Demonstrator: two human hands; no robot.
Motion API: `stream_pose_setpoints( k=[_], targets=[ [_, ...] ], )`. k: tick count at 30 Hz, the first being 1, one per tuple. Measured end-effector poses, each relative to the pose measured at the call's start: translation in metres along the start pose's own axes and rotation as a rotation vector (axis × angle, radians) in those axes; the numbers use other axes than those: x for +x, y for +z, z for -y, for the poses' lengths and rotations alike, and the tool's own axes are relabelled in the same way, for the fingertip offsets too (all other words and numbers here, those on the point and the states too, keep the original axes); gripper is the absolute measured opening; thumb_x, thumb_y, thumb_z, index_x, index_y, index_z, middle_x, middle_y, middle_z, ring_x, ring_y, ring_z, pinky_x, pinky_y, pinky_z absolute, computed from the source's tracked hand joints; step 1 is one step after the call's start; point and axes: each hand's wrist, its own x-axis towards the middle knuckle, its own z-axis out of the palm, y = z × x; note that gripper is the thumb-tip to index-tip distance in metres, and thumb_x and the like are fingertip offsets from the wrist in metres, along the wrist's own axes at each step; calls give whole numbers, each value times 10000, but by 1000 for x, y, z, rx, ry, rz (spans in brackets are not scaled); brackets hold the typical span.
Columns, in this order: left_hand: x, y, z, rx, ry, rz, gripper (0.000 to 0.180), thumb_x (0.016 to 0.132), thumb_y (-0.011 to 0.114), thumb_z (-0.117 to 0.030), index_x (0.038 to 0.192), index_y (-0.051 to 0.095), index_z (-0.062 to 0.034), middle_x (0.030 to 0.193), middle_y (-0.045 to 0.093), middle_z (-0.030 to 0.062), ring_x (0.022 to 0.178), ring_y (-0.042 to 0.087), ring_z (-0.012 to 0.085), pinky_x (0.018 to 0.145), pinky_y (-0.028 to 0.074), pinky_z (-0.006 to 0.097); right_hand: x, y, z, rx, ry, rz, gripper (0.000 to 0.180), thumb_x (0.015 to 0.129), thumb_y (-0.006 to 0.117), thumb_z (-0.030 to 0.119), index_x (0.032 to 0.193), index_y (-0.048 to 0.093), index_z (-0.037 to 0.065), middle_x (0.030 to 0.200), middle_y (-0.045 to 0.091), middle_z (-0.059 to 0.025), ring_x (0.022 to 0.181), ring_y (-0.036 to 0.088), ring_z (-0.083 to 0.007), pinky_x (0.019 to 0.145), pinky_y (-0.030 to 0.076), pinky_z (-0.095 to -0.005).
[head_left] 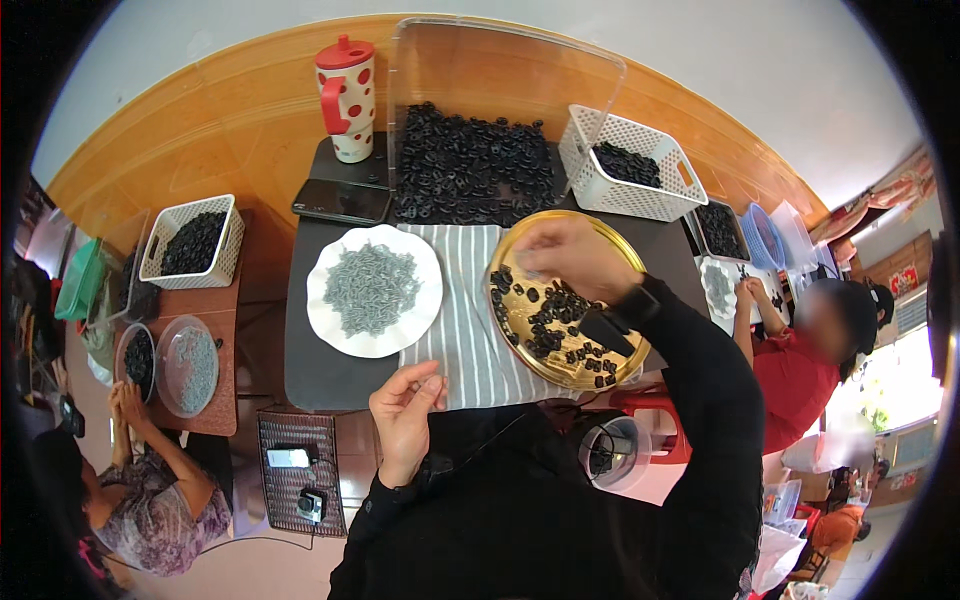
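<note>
My left hand (405,418) is raised just off the table's near edge, thumb and fingertips pinched together. Whatever they hold, if anything, is too small to name. Over the far part of a round gold tray (640,270) reaches my right hand (572,254), its fingers smeared by motion. Small black plastic pieces (555,312) lie scattered in the tray beneath it. To the left, a white scalloped plate (322,322) bears a heap of grey metal screws (372,290). A grey striped cloth (452,300) is spread between plate and tray, partly under the tray.
Behind stands a clear bin (510,38) with black round parts. A white basket (640,203) of black parts is at back right. A spotted tumbler (346,98) and a phone (342,201) stand back left. Co-workers sit left and right; a red stool (665,425) is beside me.
</note>
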Motion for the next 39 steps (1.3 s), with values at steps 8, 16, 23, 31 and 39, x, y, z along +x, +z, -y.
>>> stream_pose_setpoints(
  k=[8, 16, 23, 31, 39],
  targets=[
    [-1, 37, 21, 67, -82, 108, 198, 856, 604, 28, 1051, 638, 34, 827, 630, 74, 684, 556, 100, 586, 455, 215, -85, -71, -68, -124, 138, -144, 161, 803, 612, -1, 953, 619, -62, 714, 609, -52, 578, 562, -92, 510, 437, -220],
    [-9, 58, 26, 195, -85, 136, 198, 856, 612, 11, 1052, 638, 32, 840, 633, 73, 717, 577, 107, 583, 467, 218, -100, -88, -78, -104, -97, -276, 130, 832, 569, 7, 937, 610, -58, 723, 608, -46, 644, 593, -104, 559, 454, -227],
    [-9, 73, 35, 250, -128, 167, 194, 856, 609, 11, 1046, 642, 32, 832, 624, 66, 725, 580, 110, 578, 463, 217, -131, -114, -93, -354, -160, -325, 99, 785, 601, 16, 863, 619, -43, 708, 619, -73, 654, 612, -144, 582, 467, -280],
    [-8, 88, 41, 279, -183, 214, 196, 864, 598, 10, 1054, 638, 37, 846, 619, 64, 727, 574, 103, 585, 453, 208, -152, -114, -108, -777, -361, -339, 58, 756, 567, -12, 807, 593, -12, 733, 598, -133, 676, 609, -275, 608, 473, -330],
    [-12, 91, 43, 307, -177, 245, 194, 869, 587, 21, 1057, 638, 27, 856, 620, 62, 741, 573, 100, 587, 448, 205, -119, -105, -106, -974, -365, -361, 65, 743, 568, 47, 781, 558, -4, 775, 582, -167, 769, 586, -370, 659, 464, -441]
  ],
)
